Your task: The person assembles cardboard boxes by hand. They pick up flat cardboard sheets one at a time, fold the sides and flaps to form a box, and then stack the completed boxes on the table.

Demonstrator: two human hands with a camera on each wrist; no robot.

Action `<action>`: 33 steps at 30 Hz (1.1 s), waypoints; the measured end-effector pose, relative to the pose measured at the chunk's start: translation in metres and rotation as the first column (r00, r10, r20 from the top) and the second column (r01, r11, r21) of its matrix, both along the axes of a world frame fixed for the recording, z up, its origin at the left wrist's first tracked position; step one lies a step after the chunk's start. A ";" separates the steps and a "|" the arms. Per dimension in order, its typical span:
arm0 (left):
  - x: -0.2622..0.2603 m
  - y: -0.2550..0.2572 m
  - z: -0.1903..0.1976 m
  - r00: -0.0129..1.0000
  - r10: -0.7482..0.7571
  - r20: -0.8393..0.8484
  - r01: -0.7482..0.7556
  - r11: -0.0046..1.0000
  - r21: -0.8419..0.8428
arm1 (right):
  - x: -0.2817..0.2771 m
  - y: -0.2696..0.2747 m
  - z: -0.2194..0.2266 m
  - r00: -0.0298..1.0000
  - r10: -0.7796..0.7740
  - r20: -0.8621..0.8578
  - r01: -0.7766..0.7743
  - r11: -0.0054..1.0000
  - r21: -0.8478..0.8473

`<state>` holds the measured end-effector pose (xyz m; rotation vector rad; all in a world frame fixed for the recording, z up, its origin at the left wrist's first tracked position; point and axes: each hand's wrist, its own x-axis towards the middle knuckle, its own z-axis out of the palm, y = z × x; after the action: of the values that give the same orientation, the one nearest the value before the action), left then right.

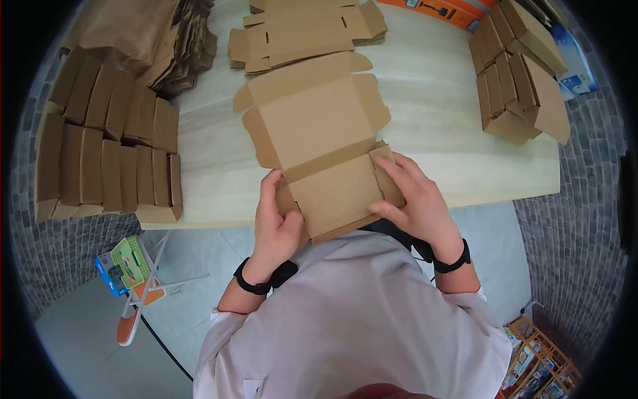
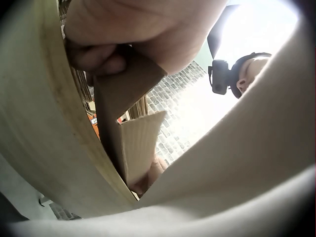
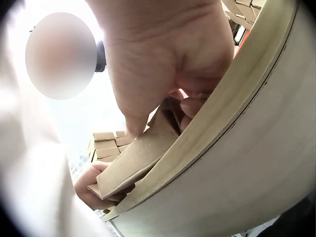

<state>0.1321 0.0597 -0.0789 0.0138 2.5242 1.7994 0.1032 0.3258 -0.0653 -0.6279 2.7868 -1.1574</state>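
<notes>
Cardboard box [image 1: 335,198] in the grip of left hand [image 1: 274,227] and right hand [image 1: 423,205] (seemingly; undersides hidden).

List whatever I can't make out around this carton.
Head view: underside of the carton, hidden by its own panels.
Head view: part of the left flap, covered by the left grip.
Head view: orange package, cut off by the top edge.
Right wrist view: the person's face, blurred over.

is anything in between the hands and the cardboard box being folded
Nothing visible: the left hand and the right hand touch the partly folded cardboard box directly, one at each side, with no other object between.
</notes>
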 end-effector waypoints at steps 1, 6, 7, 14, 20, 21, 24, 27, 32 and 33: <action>0.000 0.001 0.001 1.000 -0.010 0.012 0.010 1.000 0.009 | -0.001 0.000 -0.002 1.000 -0.008 -0.012 0.008 1.000 0.013; 0.003 0.004 -0.003 1.000 0.031 0.002 -0.031 0.999 0.037 | 0.003 -0.007 -0.004 0.998 -0.065 0.009 0.065 0.998 0.006; 0.003 0.005 -0.003 0.999 0.046 0.004 -0.047 0.998 0.049 | 0.004 -0.009 -0.008 0.995 -0.094 -0.041 0.094 0.996 -0.007; -0.004 0.003 -0.011 0.999 0.054 -0.005 -0.053 0.987 0.151 | 0.004 -0.017 0.003 0.945 -0.188 0.269 0.227 0.966 -0.123; -0.018 0.013 -0.008 0.994 0.109 -0.024 -0.099 0.962 0.256 | -0.002 -0.017 -0.011 0.975 -0.167 0.143 0.190 0.968 -0.162; -0.022 0.014 -0.009 0.992 0.122 -0.034 -0.111 0.969 0.220 | -0.002 -0.020 -0.011 0.976 -0.164 0.141 0.186 0.969 -0.163; -0.024 0.012 -0.010 0.990 0.143 0.010 -0.142 0.971 0.194 | -0.003 -0.022 -0.016 0.949 -0.213 0.235 0.268 0.934 -0.235; -0.033 0.009 -0.012 0.961 0.044 -0.274 -0.027 0.998 0.063 | -0.009 -0.018 -0.017 0.994 -0.066 -0.092 0.040 0.965 -0.260; -0.033 0.017 -0.006 0.954 -0.023 -0.300 -0.030 0.985 -0.170 | -0.007 -0.023 -0.007 0.995 -0.100 -0.003 0.096 0.971 -0.220; -0.032 0.018 -0.002 0.957 -0.042 -0.287 -0.032 0.968 -0.249 | -0.006 -0.024 -0.005 0.994 -0.104 0.009 0.104 0.976 -0.191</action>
<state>0.0997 0.0780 -0.0811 0.2979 2.9332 1.5614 0.0974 0.3018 -0.0704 -0.4997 2.7601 -1.4595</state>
